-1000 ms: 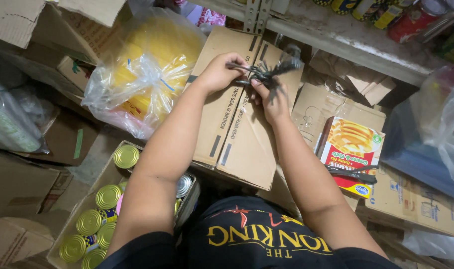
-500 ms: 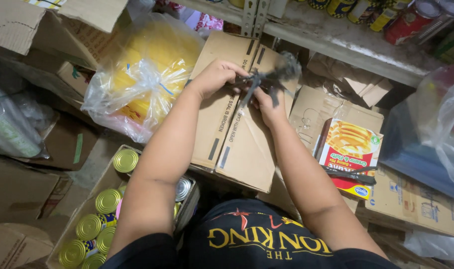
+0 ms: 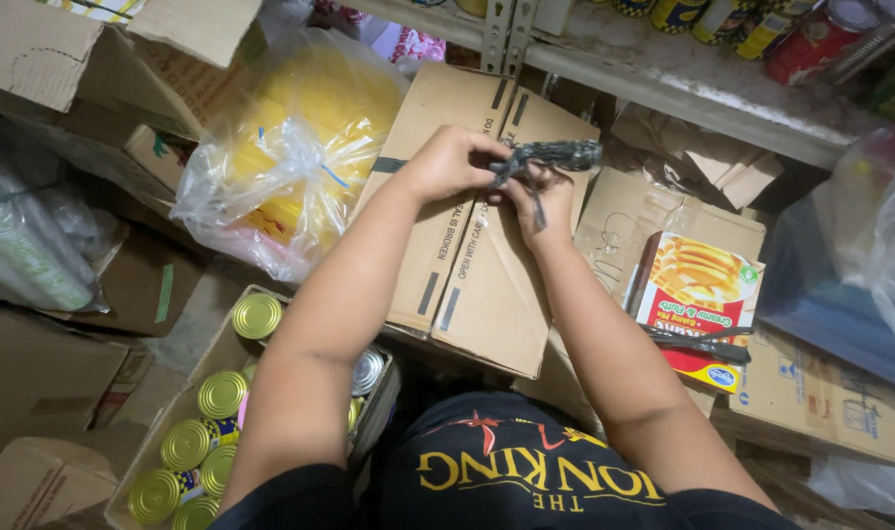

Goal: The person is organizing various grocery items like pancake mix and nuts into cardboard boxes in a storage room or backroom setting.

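Note:
Both my hands meet over a closed brown cardboard box [image 3: 472,265]. My left hand [image 3: 449,162] and my right hand [image 3: 544,201] pinch a crumpled strip of dark tape [image 3: 555,154] between them, held just above the box's top seam. One thin end of the strip hangs down over my right hand. The box's flaps lie shut, with dark tape marks at its edges.
A clear bag of yellow packs [image 3: 290,147] lies left of the box. An open carton of gold-lidded cans [image 3: 212,422] sits at lower left. A red and yellow food box [image 3: 698,299] lies on cartons at right. A metal shelf [image 3: 683,83] with cans runs behind.
The dark strip has come further off the box and bunched up between my hands. My hands stay close together above the seam.

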